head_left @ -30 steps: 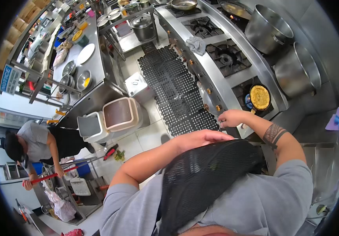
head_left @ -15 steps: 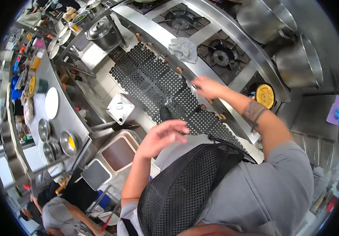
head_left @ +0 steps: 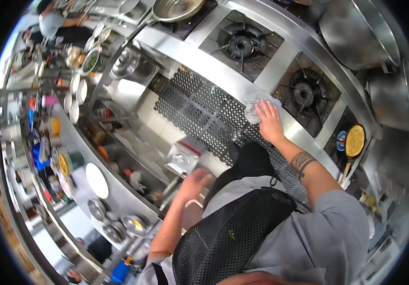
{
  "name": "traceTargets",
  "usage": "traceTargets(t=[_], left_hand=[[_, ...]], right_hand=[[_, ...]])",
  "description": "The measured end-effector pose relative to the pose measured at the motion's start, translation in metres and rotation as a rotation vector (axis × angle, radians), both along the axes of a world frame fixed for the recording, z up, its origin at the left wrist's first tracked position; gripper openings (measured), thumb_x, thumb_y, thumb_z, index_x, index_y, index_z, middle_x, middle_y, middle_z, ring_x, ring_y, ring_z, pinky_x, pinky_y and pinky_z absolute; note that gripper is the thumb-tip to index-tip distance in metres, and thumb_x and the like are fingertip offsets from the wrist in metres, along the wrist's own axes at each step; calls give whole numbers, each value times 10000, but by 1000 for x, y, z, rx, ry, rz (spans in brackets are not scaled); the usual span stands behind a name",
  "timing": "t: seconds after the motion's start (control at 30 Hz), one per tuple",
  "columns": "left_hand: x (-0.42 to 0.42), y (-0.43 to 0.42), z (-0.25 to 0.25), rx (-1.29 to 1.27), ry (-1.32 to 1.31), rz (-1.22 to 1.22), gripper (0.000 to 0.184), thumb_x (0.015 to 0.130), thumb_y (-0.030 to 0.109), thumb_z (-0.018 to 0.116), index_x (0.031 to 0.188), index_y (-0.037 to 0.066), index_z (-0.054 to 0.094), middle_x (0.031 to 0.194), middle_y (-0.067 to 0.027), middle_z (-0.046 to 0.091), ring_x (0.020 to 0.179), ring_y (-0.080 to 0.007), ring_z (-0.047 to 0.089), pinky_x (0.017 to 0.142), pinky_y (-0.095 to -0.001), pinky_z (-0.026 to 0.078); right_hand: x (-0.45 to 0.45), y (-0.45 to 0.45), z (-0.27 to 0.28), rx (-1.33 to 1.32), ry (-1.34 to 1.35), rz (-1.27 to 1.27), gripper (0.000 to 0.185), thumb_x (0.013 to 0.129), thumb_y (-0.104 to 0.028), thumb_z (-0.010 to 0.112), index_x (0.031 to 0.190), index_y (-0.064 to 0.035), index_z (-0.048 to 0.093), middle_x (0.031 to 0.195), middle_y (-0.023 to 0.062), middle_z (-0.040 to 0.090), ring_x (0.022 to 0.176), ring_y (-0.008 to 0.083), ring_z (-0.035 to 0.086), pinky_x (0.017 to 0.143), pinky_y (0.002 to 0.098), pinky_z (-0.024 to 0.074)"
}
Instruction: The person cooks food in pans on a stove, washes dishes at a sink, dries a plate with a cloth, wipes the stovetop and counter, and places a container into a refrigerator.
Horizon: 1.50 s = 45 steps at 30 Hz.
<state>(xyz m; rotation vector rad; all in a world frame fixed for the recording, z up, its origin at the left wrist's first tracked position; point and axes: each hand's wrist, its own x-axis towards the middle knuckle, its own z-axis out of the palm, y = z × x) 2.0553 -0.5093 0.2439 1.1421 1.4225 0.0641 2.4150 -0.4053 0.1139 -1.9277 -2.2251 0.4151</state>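
Note:
My right hand (head_left: 269, 118) lies with spread fingers on a crumpled grey cloth (head_left: 253, 108) at the front edge of the steel stove (head_left: 230, 80). Beside the cloth is a burner (head_left: 304, 95) with a black grate. My left hand (head_left: 196, 184) hangs in the air, a little blurred, near a square metal tin (head_left: 183, 156); its fingers are apart and hold nothing. At the right, a pan with a yellow round food (head_left: 355, 141) sits next to a blue flame.
Large pots (head_left: 356, 33) stand behind the burners. A frying pan (head_left: 178, 8) is at the stove's far end. On the left counter are a white plate (head_left: 97, 181) and metal bowls (head_left: 135, 225). People work at the upper left. A perforated mat (head_left: 199, 107) covers the floor.
My right hand has moved from above the stove's front onto the grey cloth. My left hand is lower in view. The view has turned and shifted along the stove.

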Motion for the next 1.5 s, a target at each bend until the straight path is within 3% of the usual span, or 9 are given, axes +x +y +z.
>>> traceTargets(t=[0.37,0.5,0.53,0.7,0.93,1.1,1.2,1.3,1.5], left_hand=[[-11,199,-24,128,282,-268,424,922,263,653,1255,4,616,1117,-218,685,1017,-329,682,880,-406,530],[-57,226,-45,73,342,-182,383,914,250,660,1196,-9,636,1067,-200,703,941,-322,704,823,-391,551],[-71,229,-46,82,371,-248,365,917,258,655,1165,-9,649,1000,-192,717,906,-321,712,811,-394,554],[-102,267,-44,65,429,-359,358,912,272,656,1142,-2,661,920,-189,720,878,-324,713,784,-407,552],[-116,394,-97,79,207,-430,312,926,252,654,1140,25,672,927,-191,714,848,-294,713,768,-389,550],[-169,458,-98,119,94,-501,319,924,255,662,1147,27,673,926,-179,718,843,-244,711,765,-350,542],[-241,470,-124,42,229,-504,293,920,257,646,1125,52,688,924,-185,721,894,-278,710,790,-364,539],[-349,463,-180,42,346,-564,277,909,253,646,1108,69,700,954,-177,725,942,-333,701,815,-394,539],[-359,482,-104,-52,565,-631,294,909,286,628,1096,73,707,974,-188,722,990,-351,690,837,-409,535]], right_hand=[[-192,346,-41,141,300,340,452,833,-142,565,1282,-123,615,1471,96,486,1433,270,364,1197,467,254],[-175,425,-59,-4,352,393,185,781,-178,586,877,-105,726,1062,76,700,1136,266,607,990,415,490],[-142,425,-52,359,489,409,141,756,-177,593,768,-107,715,898,79,703,918,278,655,829,409,541],[1,457,60,535,189,-195,314,807,-41,559,1080,-122,692,1277,99,601,1185,323,534,1014,432,457],[90,466,33,485,20,-348,513,711,76,572,1167,-135,675,1381,85,538,1290,311,480,1113,433,386],[220,288,12,491,-285,-977,247,871,-61,580,1104,-48,660,1236,168,611,1175,377,548,1020,451,444],[240,217,45,301,-280,-1356,323,792,-68,580,1107,-59,652,1063,203,676,1057,415,623,930,479,495],[215,231,47,354,-174,-1339,319,792,-118,590,1100,-59,650,1099,215,679,1075,428,621,931,490,495],[127,427,-21,-17,-231,-1256,238,808,-208,580,919,-78,745,995,199,716,958,375,689,849,483,548]])
